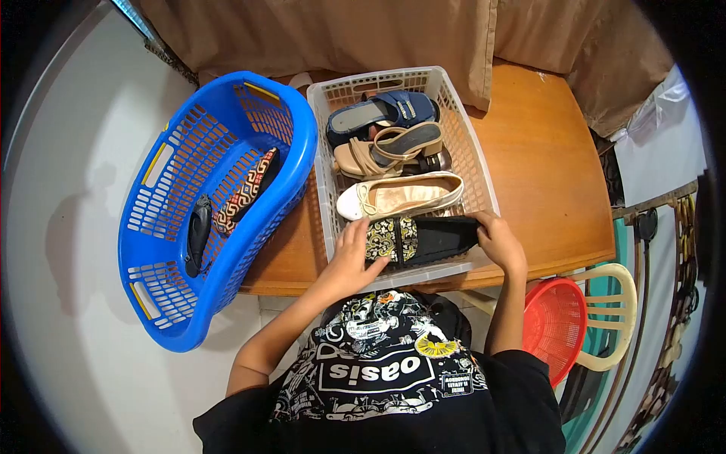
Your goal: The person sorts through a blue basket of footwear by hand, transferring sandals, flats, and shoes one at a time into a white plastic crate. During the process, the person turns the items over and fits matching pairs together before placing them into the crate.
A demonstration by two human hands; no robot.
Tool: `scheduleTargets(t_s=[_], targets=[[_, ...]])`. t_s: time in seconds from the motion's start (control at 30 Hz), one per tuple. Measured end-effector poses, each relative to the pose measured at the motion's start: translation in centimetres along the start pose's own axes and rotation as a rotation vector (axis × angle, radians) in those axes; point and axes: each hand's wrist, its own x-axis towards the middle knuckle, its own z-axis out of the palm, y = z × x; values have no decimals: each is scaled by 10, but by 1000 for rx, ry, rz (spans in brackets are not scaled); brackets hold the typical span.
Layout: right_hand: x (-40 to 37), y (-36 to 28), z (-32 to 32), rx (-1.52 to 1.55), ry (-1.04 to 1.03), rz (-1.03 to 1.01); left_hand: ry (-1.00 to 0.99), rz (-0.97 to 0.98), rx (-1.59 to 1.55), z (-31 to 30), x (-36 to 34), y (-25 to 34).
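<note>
— Head view is catching both hands down in the white basket (473, 163), isn't it? What are they holding?

— A black slip-on shoe with a gold patterned toe (423, 238), lying along the near wall of that basket. The right hand (499, 242) is curling round its black end and gripping it. The left hand (352, 253) is lying with its fingers stretched over the patterned end; I cannot tell whether the thumb is closing underneath.

— And how much is sitting where?

— Two pieces are lying in the blue basket (181, 174) beside it: a patterned flat (246, 193) and a black shoe (198, 234). In the white one, a navy sandal (382, 113), a tan heeled sandal (393, 147) and a cream ballet flat (401, 195) are lying behind the shoe being handled.

— So more is sitting in white than in blue?

— That's how it's looking to me. Both baskets are resting on the wooden desk (544, 174), the blue one hanging over its edge.
</note>
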Motion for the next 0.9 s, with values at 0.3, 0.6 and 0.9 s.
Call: scheduleTargets(t_s=[0.3, 0.6, 0.9], targets=[[12, 9, 19, -73, -35, 166, -101, 21, 102, 10, 2, 11], [27, 12, 25, -171, -115, 202, -319, -25, 333, 15, 6, 0], [35, 3, 40, -365, -215, 334, -442, -76, 423, 13, 27, 0]])
